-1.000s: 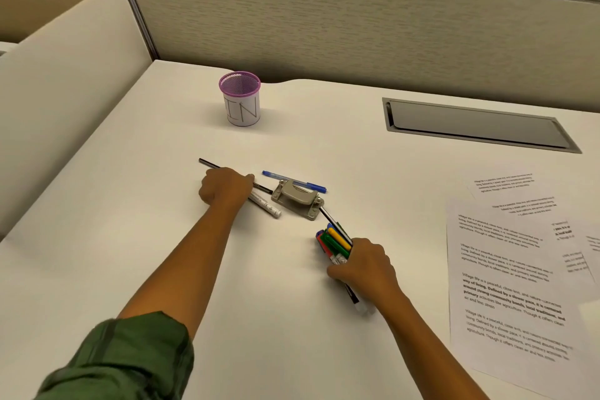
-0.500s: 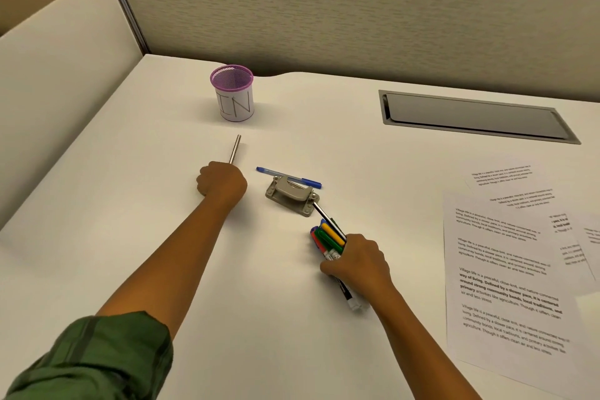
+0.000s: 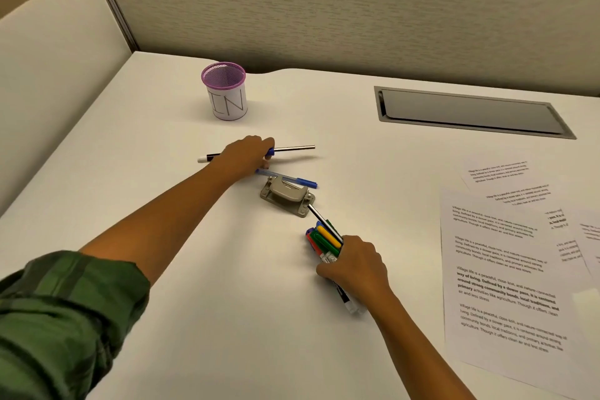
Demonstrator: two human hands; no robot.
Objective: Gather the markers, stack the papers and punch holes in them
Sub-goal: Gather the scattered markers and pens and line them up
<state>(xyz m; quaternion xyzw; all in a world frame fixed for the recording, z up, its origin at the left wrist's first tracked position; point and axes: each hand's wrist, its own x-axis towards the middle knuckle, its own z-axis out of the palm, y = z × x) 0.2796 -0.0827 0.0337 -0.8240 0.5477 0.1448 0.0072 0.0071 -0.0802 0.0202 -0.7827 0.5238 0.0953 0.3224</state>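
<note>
My left hand [image 3: 245, 154] is closed around two thin pens [image 3: 293, 148] held level just above the desk, their ends sticking out left and right of the fist. Its fingertips hover over the near end of a blue pen [image 3: 293, 179] lying behind the grey hole punch [image 3: 287, 196]. My right hand [image 3: 355, 265] grips a bundle of coloured markers [image 3: 323, 240] resting on the desk, caps pointing toward the punch. Several printed papers [image 3: 500, 273] lie spread at the right.
A purple mesh cup [image 3: 224, 91] labelled IN stands at the back left of the white desk [image 3: 194, 302]. A metal cable hatch [image 3: 470, 112] is set into the desk at the back right. A beige partition wall runs behind.
My left hand has turned the pens it holds from pointing away to lying level, and has shifted right toward the blue pen. My right hand keeps the marker bundle in place.
</note>
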